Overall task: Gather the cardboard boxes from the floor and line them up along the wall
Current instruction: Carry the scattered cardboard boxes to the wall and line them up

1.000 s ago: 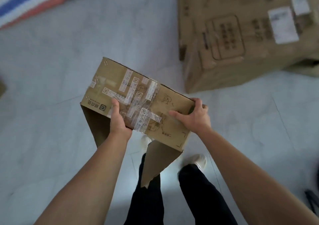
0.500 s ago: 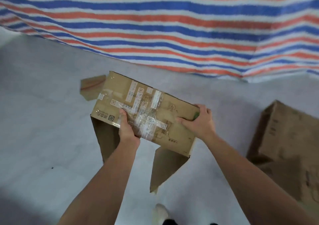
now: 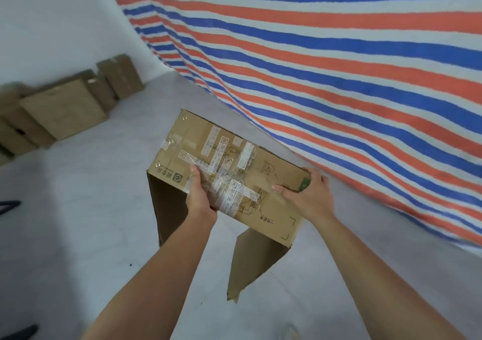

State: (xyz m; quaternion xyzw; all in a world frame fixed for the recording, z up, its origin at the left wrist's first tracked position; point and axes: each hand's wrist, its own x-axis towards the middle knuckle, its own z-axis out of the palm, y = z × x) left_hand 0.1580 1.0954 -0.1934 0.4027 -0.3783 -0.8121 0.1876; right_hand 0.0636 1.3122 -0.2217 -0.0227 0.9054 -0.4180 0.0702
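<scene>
Item: cardboard box point(image 3: 234, 172), taped top, two flaps hanging open beneath; held in the air over the grey floor point(image 3: 78, 222), beside the striped tarp point(image 3: 339, 65)
Left hand point(image 3: 200, 198): clasps the near edge, thumb on top
Right hand point(image 3: 307, 198): clasps the right corner
Hold unchanged from half a second ago
New in view: row of boxes point(image 3: 65, 107) against the white wall point(image 3: 52, 26), upper left
Gone from view: loose box at right

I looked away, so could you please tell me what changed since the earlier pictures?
The person turned, carrying the box past the striped tarp; the row of boxes along the wall has come into view. The left hand and right hand grip it as before, flaps hanging.
</scene>
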